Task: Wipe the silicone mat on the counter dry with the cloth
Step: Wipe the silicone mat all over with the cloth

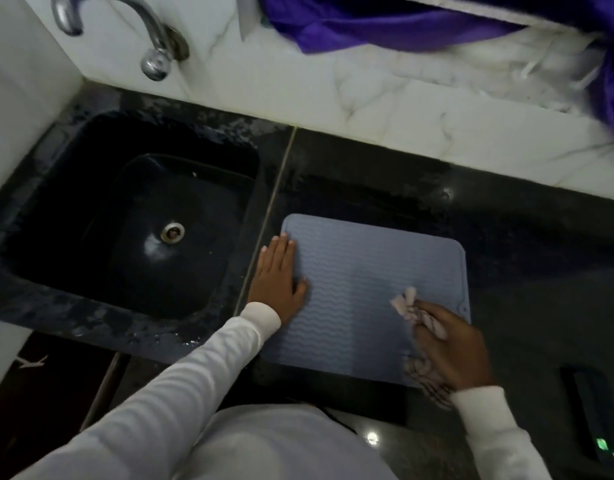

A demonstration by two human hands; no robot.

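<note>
A blue-grey silicone mat with wavy ridges lies flat on the black counter, just right of the sink. My left hand rests flat on the mat's left edge, fingers spread and pointing away from me. My right hand is closed around a bunched pale pink cloth and presses it on the mat's right part. More of the cloth trails under my palm toward the wrist. Both arms wear white sleeves.
A black sink with a metal drain sits left of the mat, under a chrome tap. White marble backsplash runs behind. Purple fabric hangs at the top right. A dark device with a green light lies at the counter's right front.
</note>
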